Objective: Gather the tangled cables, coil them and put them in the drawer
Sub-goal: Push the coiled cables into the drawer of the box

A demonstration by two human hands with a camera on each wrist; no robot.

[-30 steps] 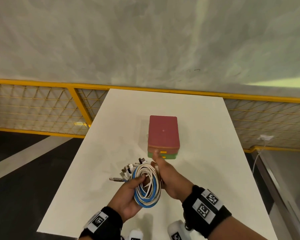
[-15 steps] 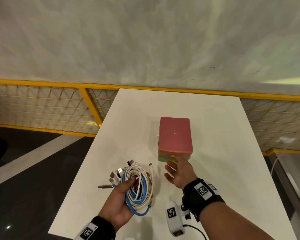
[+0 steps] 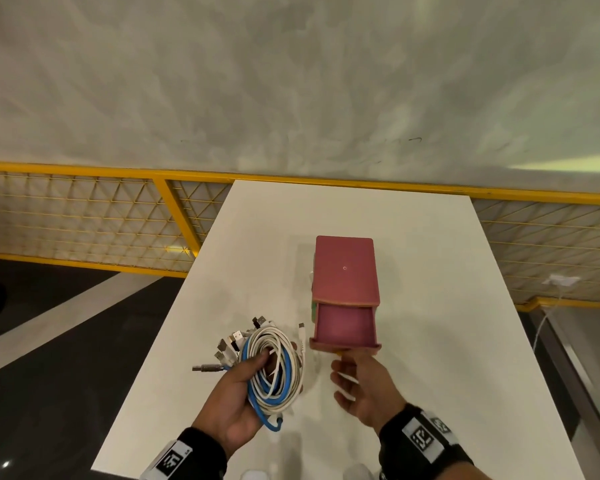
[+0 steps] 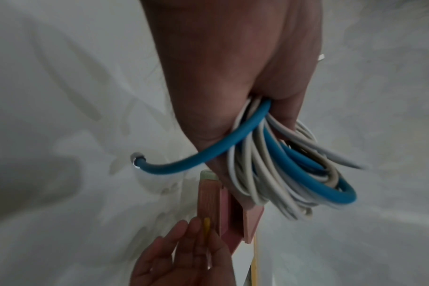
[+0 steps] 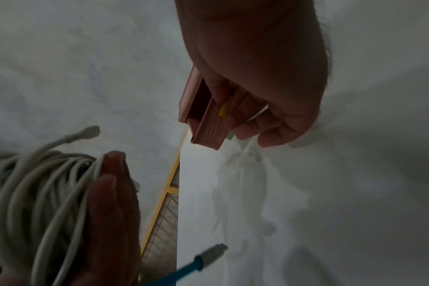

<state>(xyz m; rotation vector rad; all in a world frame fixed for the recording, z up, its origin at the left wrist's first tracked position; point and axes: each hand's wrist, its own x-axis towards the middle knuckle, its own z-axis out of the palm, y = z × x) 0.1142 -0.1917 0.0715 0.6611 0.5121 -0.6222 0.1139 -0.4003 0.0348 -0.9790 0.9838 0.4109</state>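
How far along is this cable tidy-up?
Done: the cables are gathered into one white-and-blue coil, gripped in the left hand. In hand: the right hand is at the yellow knob of the pink drawer, which is pulled open. Left: setting the coil inside, then probably closing it.

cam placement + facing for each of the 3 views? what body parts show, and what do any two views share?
Head: on the person's head, looking forward and down at the table and box with its open drawer; both hands show.
Left wrist: looks along the left hand gripping the cable coil; right fingertips show below.
Right wrist: looks along the right hand at the drawer's yellow handle; left fingers show.
Shared: drawer and coil appear in all three.
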